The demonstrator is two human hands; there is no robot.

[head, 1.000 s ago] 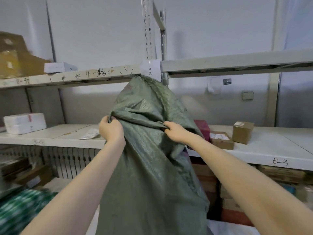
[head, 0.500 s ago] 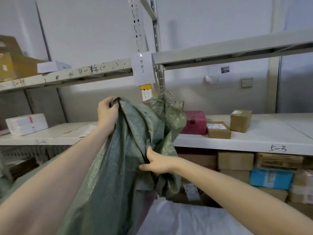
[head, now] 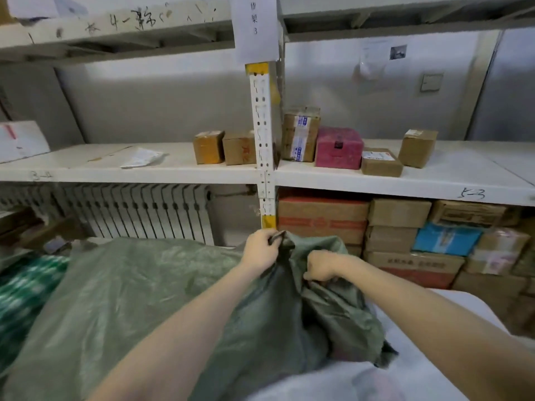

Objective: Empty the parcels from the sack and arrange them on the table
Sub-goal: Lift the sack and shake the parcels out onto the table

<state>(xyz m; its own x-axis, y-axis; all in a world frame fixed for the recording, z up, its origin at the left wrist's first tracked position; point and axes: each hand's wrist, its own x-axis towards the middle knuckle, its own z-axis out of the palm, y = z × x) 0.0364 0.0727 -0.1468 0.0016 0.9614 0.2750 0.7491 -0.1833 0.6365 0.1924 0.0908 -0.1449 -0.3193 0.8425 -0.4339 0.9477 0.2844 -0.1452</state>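
Storeroom backdrop: white metal shelving (head: 202,172) against a pale wall, handwritten marks along the shelf edges, paper sign (head: 254,27) hung on the perforated upright (head: 262,134). Middle shelf, left of the upright: two small brown cartons (head: 224,147) side by side, flat white packet (head: 142,157) further left, white box (head: 20,140) at the frame edge. Right of the upright: taller taped carton (head: 301,134), pink box (head: 338,147) touching it, low labelled carton (head: 380,162), one more brown carton (head: 418,147). Below, stacked cartons (head: 399,235) on the right, including a blue one; white radiator (head: 139,212) on the left.

Foreground: green woven sack (head: 124,308), slumped and lying across a white surface (head: 419,322), spreading from lower left towards centre, bunched end beneath the upright. Left hand (head: 260,251) clenched on a dark gathered fold at the top of the bunched end. Right hand (head: 321,266) just beside it, slightly lower, fingers curled and pinching the sack cloth. Both forearms bare, reaching in from the bottom edge. Green-and-white patterned material (head: 20,293) at far left, blurred. Sack contents: cannot tell, except a pinkish patch near the ragged edge, too blurred to name.
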